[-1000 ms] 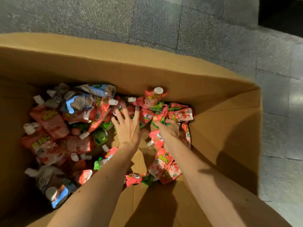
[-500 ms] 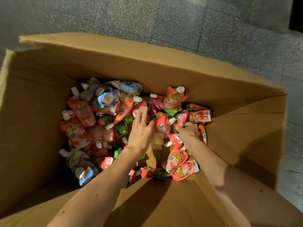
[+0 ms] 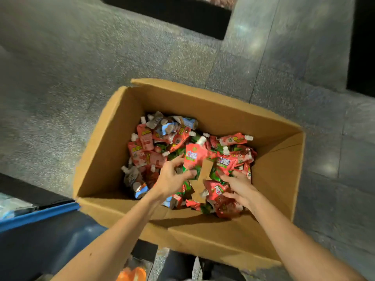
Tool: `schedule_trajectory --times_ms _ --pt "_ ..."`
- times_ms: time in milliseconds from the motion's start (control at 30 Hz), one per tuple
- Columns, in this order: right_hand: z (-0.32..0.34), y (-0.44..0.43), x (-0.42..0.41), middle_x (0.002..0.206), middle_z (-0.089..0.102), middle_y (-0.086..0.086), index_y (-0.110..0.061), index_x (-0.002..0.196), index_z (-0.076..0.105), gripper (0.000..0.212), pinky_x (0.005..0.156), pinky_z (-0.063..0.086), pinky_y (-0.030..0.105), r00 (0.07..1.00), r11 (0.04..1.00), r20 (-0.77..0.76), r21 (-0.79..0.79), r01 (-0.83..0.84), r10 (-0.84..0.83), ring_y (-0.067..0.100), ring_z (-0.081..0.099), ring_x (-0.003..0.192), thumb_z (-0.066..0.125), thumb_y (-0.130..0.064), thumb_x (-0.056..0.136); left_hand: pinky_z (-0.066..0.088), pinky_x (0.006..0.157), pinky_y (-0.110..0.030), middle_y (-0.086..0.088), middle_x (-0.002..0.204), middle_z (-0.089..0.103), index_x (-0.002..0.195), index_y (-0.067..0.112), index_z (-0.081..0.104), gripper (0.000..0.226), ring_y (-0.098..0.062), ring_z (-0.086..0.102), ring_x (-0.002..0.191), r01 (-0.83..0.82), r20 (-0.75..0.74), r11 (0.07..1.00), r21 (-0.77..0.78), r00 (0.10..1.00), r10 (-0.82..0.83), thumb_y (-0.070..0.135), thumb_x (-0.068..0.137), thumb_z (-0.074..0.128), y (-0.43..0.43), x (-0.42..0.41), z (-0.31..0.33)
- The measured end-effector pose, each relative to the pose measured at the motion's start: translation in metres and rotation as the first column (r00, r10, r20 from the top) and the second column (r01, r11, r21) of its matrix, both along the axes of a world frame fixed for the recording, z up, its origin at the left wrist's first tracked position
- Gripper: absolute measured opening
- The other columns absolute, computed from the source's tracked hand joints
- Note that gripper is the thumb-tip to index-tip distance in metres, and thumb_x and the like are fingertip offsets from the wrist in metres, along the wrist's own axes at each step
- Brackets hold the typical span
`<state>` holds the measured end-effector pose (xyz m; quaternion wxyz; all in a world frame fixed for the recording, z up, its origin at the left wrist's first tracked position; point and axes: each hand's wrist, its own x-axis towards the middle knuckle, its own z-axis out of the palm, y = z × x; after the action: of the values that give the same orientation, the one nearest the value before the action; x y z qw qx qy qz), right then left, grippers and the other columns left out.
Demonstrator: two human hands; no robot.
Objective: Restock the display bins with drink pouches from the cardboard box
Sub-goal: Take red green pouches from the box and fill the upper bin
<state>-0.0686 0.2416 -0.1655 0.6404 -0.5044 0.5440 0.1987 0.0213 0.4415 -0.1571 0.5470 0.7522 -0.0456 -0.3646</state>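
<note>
Fingers (image 3: 176,161) of the left hand (image 3: 172,180) curl round the lower end of a red drink pouch (image 3: 193,157). We see it raised above the heap (image 3: 154,157), white cap uppermost and leaning to the right, with the thumb against its green bottom edge. Fingers (image 3: 226,178) of the right hand (image 3: 242,189) lie spread among the red pouches at the right side of the cardboard box (image 3: 182,102), touching a second pouch (image 3: 216,189) beneath them. Blur prevents us from telling whether they grip it or merely rest on it.

The box stands open on a grey speckled floor (image 3: 81,78), its flaps turned outward. Most pouches in it are red with white caps. A few blue and silver pouches (image 3: 168,126) lie at the far left corner, and a dark pouch (image 3: 134,177) lies near the left wall. Between the two hands we see a bare patch of the box bottom (image 3: 205,169). The printed lettering on the pouches is too blurred to read, and the lower layers of the heap are hidden by those on top. Both forearms cross the near wall of the box and cover part of it.

At lower left a blue-rimmed container (image 3: 40,216) is cut off by the frame edge, and its pale contents cannot be made out. An orange object (image 3: 132,274) is cut off at the bottom edge. A dark rectangular shape (image 3: 172,13) at the top is also only partly in view.
</note>
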Motion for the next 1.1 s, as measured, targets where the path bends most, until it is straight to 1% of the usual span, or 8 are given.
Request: schedule_trajectory --times_ms 67,167,267,467,600,767,967,1100 --pt "0.035 0.008 0.003 0.159 0.027 0.004 -0.009 0.150 0.033 0.072 0.098 0.050 0.051 0.998 0.998 0.064 0.060 -0.010 0.006 0.026 0.033 0.142 0.072 -0.020 0.090 0.053 0.081 -0.040 0.005 0.096 0.074 0.093 0.019 0.075 0.010 -0.011 0.069 0.091 -0.168 -0.111 0.978 -0.128 0.982 0.154 0.018 0.083 0.078 0.011 -0.004 0.039" --pt "0.087 0.021 0.012 0.151 0.037 0.000 -0.015 0.126 0.046 0.054 0.097 0.051 0.052 0.983 0.981 0.184 0.186 -0.056 0.021 0.030 0.042 0.137 0.079 -0.023 0.083 0.051 0.089 -0.056 -0.008 0.103 0.070 0.097 0.015 0.073 0.022 -0.026 0.068 0.097 -0.361 -0.258 0.889 -0.283 0.921 0.293 0.022 0.077 0.081 0.027 -0.010 0.095" --pt "0.133 0.034 0.026 0.144 0.052 0.009 -0.011 0.130 0.052 0.078 0.090 0.053 0.054 0.951 0.959 0.296 0.234 -0.158 0.085 0.032 0.062 0.116 0.091 -0.029 0.065 0.055 0.089 -0.049 -0.019 0.108 0.067 0.108 0.004 0.064 0.029 -0.029 0.068 0.099 -0.463 -0.348 0.753 -0.468 0.880 0.324 0.013 0.082 0.074 0.046 -0.020 0.157" --pt "0.242 0.075 0.047 0.094 0.067 0.010 -0.014 0.106 0.067 0.021 0.085 0.052 0.048 0.796 0.851 0.573 0.304 -0.428 0.196 0.027 0.062 0.084 0.054 -0.024 0.092 0.058 0.085 -0.050 -0.017 0.102 0.073 0.101 0.003 0.072 0.058 -0.029 0.072 0.097 -0.549 -0.353 0.433 -0.715 0.818 0.455 0.026 0.053 0.095 0.092 -0.053 0.266" --pt "0.304 0.115 0.046 0.076 0.062 0.010 -0.008 0.090 0.061 0.024 0.087 0.042 0.047 0.699 0.733 0.674 0.346 -0.586 0.241 0.025 0.058 0.071 0.051 -0.021 0.073 0.059 0.081 -0.053 -0.017 0.102 0.073 0.103 0.002 0.067 0.069 -0.028 0.073 0.094 -0.574 -0.367 0.261 -0.776 0.748 0.553 0.023 0.046 0.097 0.121 -0.093 0.317" --pt "0.348 0.190 0.017 0.097 0.066 0.021 -0.002 0.104 0.065 0.049 0.103 0.038 0.066 0.544 0.588 0.757 0.267 -0.764 0.363 0.038 0.061 0.093 0.045 -0.019 0.062 0.056 0.089 -0.052 -0.020 0.121 0.067 0.124 0.002 0.054 0.092 -0.034 0.068 0.107 -0.561 -0.279 0.199 -0.804 0.651 0.705 0.024 0.047 0.098 0.157 -0.166 0.348" --pt "0.362 0.288 -0.044 0.115 0.068 0.024 -0.006 0.107 0.069 0.053 0.101 0.038 0.069 0.446 0.401 0.787 0.278 -0.873 0.426 0.044 0.061 0.110 0.052 -0.024 0.060 0.054 0.089 -0.054 -0.019 0.122 0.065 0.109 0.005 0.066 0.062 -0.036 0.062 0.118 -0.567 -0.270 0.015 -0.824 0.415 0.869 0.021 0.057 0.095 0.211 -0.265 0.361" --pt "0.369 0.344 -0.086 0.099 0.073 0.015 -0.013 0.102 0.071 0.036 0.098 0.045 0.063 0.368 0.309 0.778 0.234 -0.922 0.509 0.035 0.068 0.093 0.048 -0.035 0.084 0.054 0.094 -0.053 -0.016 0.113 0.070 0.098 0.011 0.075 0.046 -0.031 0.067 0.108 -0.563 -0.246 -0.042 -0.825 0.292 0.924 0.024 0.058 0.093 0.240 -0.318 0.366"
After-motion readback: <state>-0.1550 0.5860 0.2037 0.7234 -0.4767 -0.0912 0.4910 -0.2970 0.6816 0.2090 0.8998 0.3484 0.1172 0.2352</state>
